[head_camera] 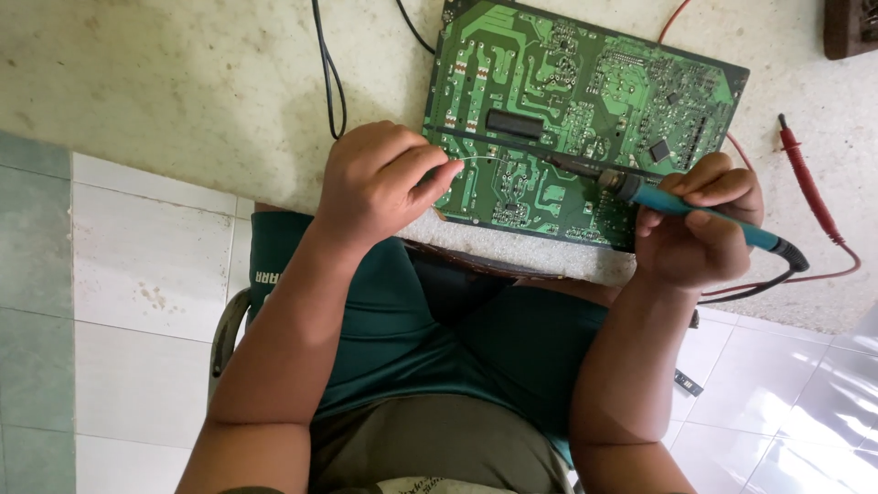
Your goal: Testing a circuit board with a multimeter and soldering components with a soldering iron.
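A green circuit board lies solder side up on a pale stone counter. My right hand grips a blue-handled soldering iron, whose dark tip rests on the board near its middle. My left hand pinches a thin solder wire between thumb and forefinger. The wire arcs toward the board and points at the iron's tip.
A red multimeter probe with its red lead lies on the counter to the right. Black cables run across the counter on the left. A dark object sits at the top right corner. White floor tiles show below the counter edge.
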